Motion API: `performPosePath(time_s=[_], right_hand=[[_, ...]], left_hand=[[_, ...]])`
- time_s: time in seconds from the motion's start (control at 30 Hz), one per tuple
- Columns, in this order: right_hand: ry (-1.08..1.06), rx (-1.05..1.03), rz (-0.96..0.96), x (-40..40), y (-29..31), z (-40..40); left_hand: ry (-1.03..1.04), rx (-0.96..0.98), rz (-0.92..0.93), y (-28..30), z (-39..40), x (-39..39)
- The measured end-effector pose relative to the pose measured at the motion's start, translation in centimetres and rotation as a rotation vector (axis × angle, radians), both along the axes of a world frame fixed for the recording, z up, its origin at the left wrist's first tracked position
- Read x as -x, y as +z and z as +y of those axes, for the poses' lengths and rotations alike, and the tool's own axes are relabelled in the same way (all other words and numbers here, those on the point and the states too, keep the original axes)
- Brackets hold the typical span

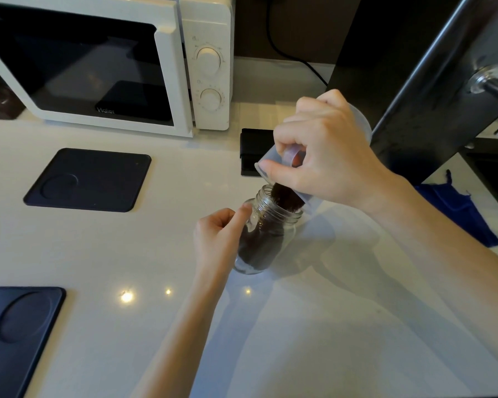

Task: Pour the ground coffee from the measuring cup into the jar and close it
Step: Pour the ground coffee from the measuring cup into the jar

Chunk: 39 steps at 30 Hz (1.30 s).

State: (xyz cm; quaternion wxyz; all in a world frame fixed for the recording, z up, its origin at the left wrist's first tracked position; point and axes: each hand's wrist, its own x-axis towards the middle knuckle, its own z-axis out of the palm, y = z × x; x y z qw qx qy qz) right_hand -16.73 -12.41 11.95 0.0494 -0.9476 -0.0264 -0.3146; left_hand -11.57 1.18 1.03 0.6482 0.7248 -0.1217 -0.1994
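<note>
Glass jar: clear, threaded neck, open mouth, no lid on; you see it standing on white countertop, leaning slightly, about half full of dark grounds. Measuring cup: translucent plastic, tipped steeply, rim lowered to jar mouth, base raised up and to your right. Ground coffee: dark brown stream running from cup rim into jar mouth; settled mass visible through jar wall.

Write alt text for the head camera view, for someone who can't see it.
A right hand tips a translucent measuring cup so dark ground coffee streams into an open glass jar, steadied by the left hand on a white counter. A white microwave and two dark mats sit behind and to the left.
</note>
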Motion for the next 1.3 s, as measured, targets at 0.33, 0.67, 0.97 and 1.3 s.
performPosePath(time_s=[0.33, 0.67, 0.97, 1.3], right_hand=[[0.000, 0.021, -0.004, -0.24, -0.05, 0.08], [0.001, 0.024, 0.008, -0.32, 0.08, 0.17], [0.029, 0.029, 0.018, -0.23, 0.17, 0.33], [0.052, 0.059, 0.005, -0.26, 0.01, 0.32]], left_hand=[[0.001, 0.009, -0.011, -0.02, 0.00, -0.05], [-0.003, 0.012, -0.002, 0.01, 0.06, 0.03], [0.002, 0.025, 0.005, 0.03, -0.04, -0.16], [-0.015, 0.020, 0.008, -0.05, 0.06, -0.11]])
